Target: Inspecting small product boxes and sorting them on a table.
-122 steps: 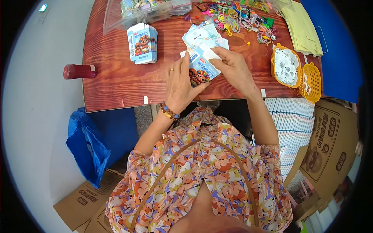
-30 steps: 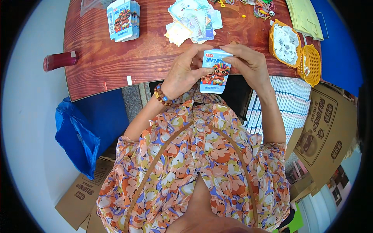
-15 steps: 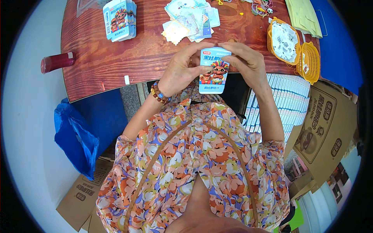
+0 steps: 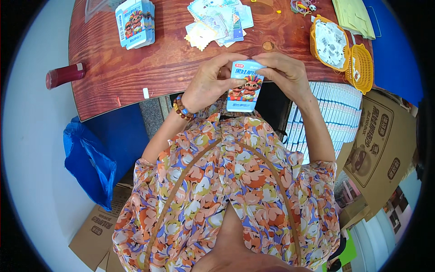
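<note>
A small blue box (image 4: 242,105) is held upright in the middle of the frame, just above centre, in front of the near edge of the counter (image 4: 172,72). Its front, printed with two cartoon figures, faces the camera. The left hand (image 4: 205,86) pinches it from the left, with the thumb laid across the front and the other fingers bent behind the side and top. The right hand (image 4: 291,79) pinches the upper right corner, its thumb on the front and its fingers curled over toward the top edge; the fingertips behind the box are hidden. A beaded bracelet (image 4: 182,109) circles the left wrist.

At the top centre of the frame, a loose heap of cards (image 4: 215,22) lies fanned on the counter. Toward the upper left stands a stack of similar boxes (image 4: 136,27), and a dark red cylinder (image 4: 65,75) lies over the left edge of the counter. A small white label (image 4: 146,93) sits near the front edge.

At the upper right, a yellow basket (image 4: 313,41) holds white packets (image 4: 331,46), touching a second yellow basket (image 4: 368,68). Folded yellow sheets (image 4: 353,17) lie above them. Below the counter, packed rows of boxes (image 4: 333,113) fill the right side beside a brown carton (image 4: 378,140); a blue bag (image 4: 86,167) hangs at the left.
</note>
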The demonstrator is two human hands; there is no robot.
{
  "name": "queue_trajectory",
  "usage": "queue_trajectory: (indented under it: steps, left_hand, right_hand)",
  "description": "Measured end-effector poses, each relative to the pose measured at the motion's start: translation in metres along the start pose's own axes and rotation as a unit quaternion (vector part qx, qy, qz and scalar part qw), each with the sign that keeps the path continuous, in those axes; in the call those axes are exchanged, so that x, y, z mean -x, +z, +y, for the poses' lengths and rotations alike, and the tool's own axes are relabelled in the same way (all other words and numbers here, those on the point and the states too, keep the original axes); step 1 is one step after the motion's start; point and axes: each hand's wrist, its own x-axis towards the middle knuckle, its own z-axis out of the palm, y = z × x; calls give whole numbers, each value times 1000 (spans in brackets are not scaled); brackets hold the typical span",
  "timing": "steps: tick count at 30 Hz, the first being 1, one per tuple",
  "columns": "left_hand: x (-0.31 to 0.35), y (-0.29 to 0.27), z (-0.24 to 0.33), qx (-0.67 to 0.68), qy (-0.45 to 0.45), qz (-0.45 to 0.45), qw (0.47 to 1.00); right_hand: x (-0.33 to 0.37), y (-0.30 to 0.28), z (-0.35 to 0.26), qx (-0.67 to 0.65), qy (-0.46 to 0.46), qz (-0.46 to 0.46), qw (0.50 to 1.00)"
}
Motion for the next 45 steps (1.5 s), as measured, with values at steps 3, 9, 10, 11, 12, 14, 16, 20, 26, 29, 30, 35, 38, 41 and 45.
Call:
queue_trajectory:
  steps: [3,9,10,11,12,14,16,20,26,29,30,35,38,41,45]
  left_hand:
    - [1,-1,-4,-85,26,1,996]
    - [3,-1,-4,9,-22,18,1000]
    - [3,-2,-4,8,-24,16,1000]
    - [4,-3,-5,-6,-18,11,1000]
    - [4,-4,-6,-21,-12,6,1000]
    - [4,-5,-5,-39,-5,2,999]
    - [4,-6,-7,-57,2,0,998]
    - [8,-10,-13,-56,13,-18,998]
    - [10,-6,-14,56,-38,-6,998]
    - [12,-2,-12,41,-45,-8,998]
    - [12,-2,-11,40,-47,-8,998]
    - [7,-6,-14,30,-34,-31,999]
    - [2,-8,-12,14,-24,-30,999]
    - [-10,-9,1,78,-16,50,996]
    - [-16,-17,-14,-81,78,139,984]
  right_hand:
    - [-3,-3,3,9,-42,-55,998]
    - [4,4,0,8,-1,-4,1000]
    - [7,6,3,16,-11,-2,1000]
    - [9,8,5,24,-21,1,999]
    - [10,9,6,24,-19,2,1000]
    - [12,9,7,46,-43,-4,998]
    - [13,10,7,12,-28,-19,999]
    - [10,2,-1,-194,174,-73,963]
    - [16,18,-6,-18,36,-29,999]
    - [23,25,8,-77,49,-30,995]
    - [23,24,9,-78,49,-30,995]
    - [14,24,1,-218,195,-35,956]
    - [5,15,-9,-75,153,-63,983]
    - [-3,6,2,-203,205,89,953]
    - [-5,22,32,-459,242,196,832]
